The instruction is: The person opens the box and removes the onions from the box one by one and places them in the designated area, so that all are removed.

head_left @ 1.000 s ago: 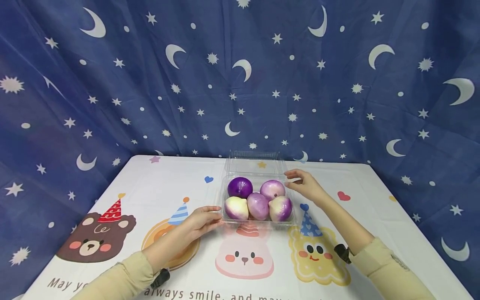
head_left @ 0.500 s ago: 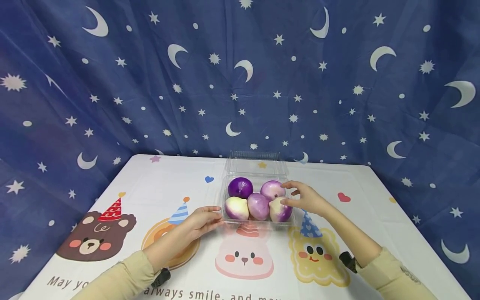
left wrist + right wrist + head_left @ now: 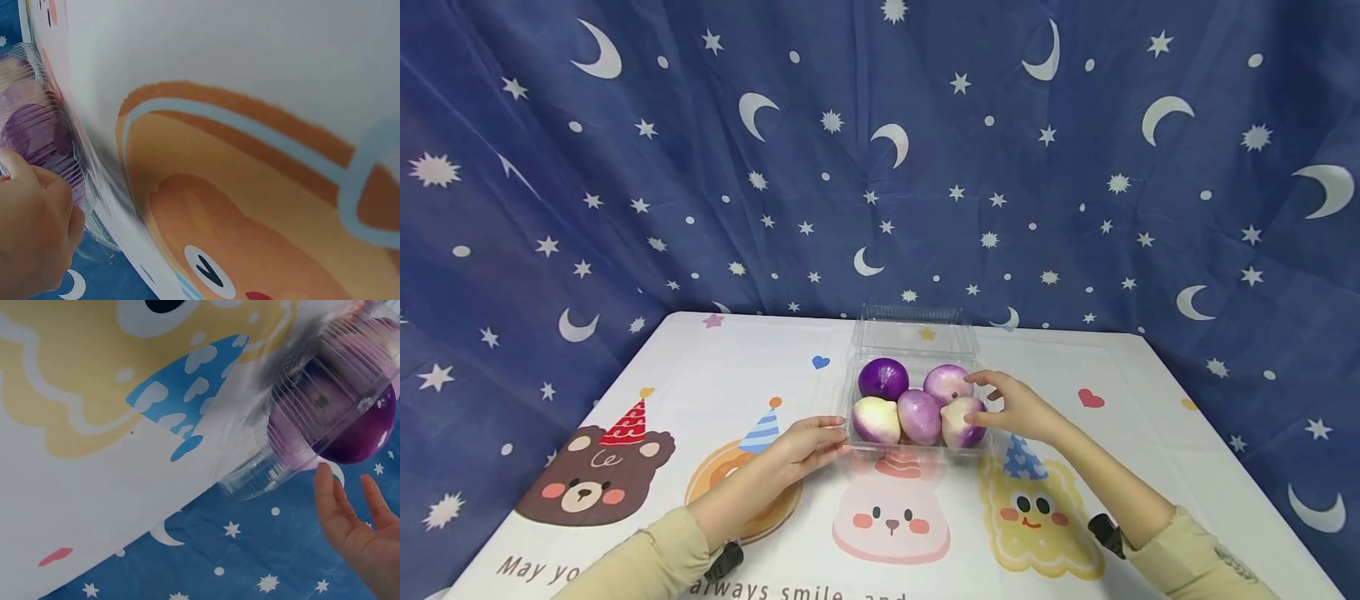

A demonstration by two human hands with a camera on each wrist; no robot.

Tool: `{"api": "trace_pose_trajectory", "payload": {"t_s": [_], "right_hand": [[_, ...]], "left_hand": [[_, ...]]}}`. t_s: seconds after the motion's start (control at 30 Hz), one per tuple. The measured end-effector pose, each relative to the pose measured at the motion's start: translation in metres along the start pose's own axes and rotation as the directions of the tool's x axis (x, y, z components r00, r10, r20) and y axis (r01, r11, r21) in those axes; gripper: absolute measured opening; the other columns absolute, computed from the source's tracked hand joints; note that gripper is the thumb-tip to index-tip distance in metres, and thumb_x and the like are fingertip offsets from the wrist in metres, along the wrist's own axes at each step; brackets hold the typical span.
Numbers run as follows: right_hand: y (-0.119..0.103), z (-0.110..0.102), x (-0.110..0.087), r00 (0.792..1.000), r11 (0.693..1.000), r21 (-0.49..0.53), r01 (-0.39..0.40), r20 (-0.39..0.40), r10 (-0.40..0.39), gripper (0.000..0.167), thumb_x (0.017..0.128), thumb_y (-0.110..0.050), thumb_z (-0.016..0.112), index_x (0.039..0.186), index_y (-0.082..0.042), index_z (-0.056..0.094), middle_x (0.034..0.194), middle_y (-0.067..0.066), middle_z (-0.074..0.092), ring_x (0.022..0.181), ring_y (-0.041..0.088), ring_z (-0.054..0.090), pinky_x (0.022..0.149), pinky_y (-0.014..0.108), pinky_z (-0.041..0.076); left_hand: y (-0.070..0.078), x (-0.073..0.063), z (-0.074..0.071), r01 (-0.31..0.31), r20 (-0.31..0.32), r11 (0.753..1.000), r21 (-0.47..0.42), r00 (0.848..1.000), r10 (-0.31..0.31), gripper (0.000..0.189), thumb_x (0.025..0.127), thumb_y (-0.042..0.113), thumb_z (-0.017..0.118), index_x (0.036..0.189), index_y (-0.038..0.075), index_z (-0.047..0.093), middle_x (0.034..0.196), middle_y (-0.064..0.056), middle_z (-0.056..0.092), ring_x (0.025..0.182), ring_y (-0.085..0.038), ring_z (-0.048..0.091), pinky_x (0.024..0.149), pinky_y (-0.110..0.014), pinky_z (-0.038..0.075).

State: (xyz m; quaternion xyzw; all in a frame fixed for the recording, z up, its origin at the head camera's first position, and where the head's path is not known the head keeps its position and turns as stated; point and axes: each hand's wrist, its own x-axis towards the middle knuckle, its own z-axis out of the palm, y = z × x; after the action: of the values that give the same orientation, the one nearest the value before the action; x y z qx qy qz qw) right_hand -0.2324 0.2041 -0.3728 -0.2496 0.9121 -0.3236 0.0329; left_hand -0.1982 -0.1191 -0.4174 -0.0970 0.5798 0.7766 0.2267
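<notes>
Beige sleeves (image 3: 632, 558): both are extending inward from the near edge
Black wrist units (image 3: 725, 562): one is sitting beside each cuff
Printed tablecloth (image 3: 737, 367): white cloth is covering the table, showing bear, rabbit and biscuit figures toward the near side
Left hand (image 3: 808, 442): fingers are bending partly and touching the left side of the clear clamshell container (image 3: 917, 451) near its front corner; whether they are pinching the rim cannot be told
Container position: the base is resting on the cloth between the hands, holding five onions
Front row: a white-and-purple onion (image 3: 876, 421), a pale purple onion (image 3: 919, 417) and a second two-tone onion (image 3: 958, 423) are lying side by side
Right hand (image 3: 1018, 408): thumb and fingers are spreading wide and gripping nothing, their tips hovering at the right-hand onions; contact cannot be told
Rear row: a deep purple onion (image 3: 883, 379) is lying left, a lilac onion (image 3: 946, 382) right
Hinged lid (image 3: 891, 333): it is standing open behind the base
Blue curtain (image 3: 820, 208): moon-and-star fabric is hanging behind the table
</notes>
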Motion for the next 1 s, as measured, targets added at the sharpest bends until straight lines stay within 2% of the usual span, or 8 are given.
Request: {"api": "trace_pose_trajectory", "payload": {"t_s": [0.27,0.5,0.67,0.8,1.0], "right_hand": [[-0.001,0.007,-0.001,1.000,1.000,-0.023,-0.016,-0.023,0.015,0.062,0.078,-0.021,0.077,0.127,0.006,0.049,0.126,0.027,0.050,0.103,0.041,0.054,0.078,0.044,0.058],[-0.002,0.012,-0.001,0.999,0.997,-0.077,0.010,-0.040,-0.013,0.064,0.076,-0.022,0.078,0.125,0.007,0.050,0.123,0.027,0.053,0.098,0.038,0.057,0.077,0.045,0.058],[-0.004,0.014,-0.004,0.999,0.994,-0.106,-0.038,-0.036,0.035,0.066,0.076,-0.024,0.078,0.127,0.005,0.049,0.126,0.027,0.052,0.104,0.040,0.056,0.085,0.050,0.056],[-0.006,0.017,-0.005,0.999,0.990,-0.140,-0.025,-0.038,0.020,0.065,0.074,-0.018,0.079,0.127,0.007,0.049,0.126,0.027,0.053,0.114,0.043,0.052,0.096,0.055,0.050],[-0.008,0.023,-0.006,0.999,0.986,-0.169,-0.006,-0.037,-0.001,0.069,0.073,-0.017,0.079,0.128,0.009,0.046,0.125,0.030,0.052,0.114,0.043,0.052,0.096,0.055,0.050]], "left_hand": [[-0.001,-0.001,0.000,-0.002,-0.018,1.000,-0.014,1.000,0.001,0.038,0.092,-0.009,0.047,0.128,-0.014,0.036,0.079,-0.004,0.056,0.070,-0.007,0.060,0.073,-0.015,0.059],[0.001,0.000,0.002,0.000,-0.019,1.000,-0.011,1.000,0.000,0.037,0.091,-0.009,0.047,0.127,-0.014,0.037,0.079,-0.004,0.055,0.070,-0.007,0.059,0.073,-0.015,0.059],[0.002,0.001,0.003,-0.003,-0.019,1.000,-0.016,1.000,0.003,0.038,0.091,-0.009,0.047,0.128,-0.014,0.037,0.080,-0.005,0.054,0.070,-0.007,0.059,0.075,-0.016,0.059],[0.001,0.001,0.003,-0.003,-0.009,1.000,-0.017,1.000,0.002,0.041,0.091,-0.010,0.046,0.130,-0.015,0.034,0.081,-0.005,0.054,0.071,-0.008,0.059,0.076,-0.017,0.059],[0.001,0.000,0.002,-0.003,-0.017,1.000,-0.002,1.000,0.003,0.042,0.092,-0.010,0.047,0.131,-0.015,0.033,0.083,-0.006,0.054,0.072,-0.008,0.059,0.076,-0.017,0.059]]}}
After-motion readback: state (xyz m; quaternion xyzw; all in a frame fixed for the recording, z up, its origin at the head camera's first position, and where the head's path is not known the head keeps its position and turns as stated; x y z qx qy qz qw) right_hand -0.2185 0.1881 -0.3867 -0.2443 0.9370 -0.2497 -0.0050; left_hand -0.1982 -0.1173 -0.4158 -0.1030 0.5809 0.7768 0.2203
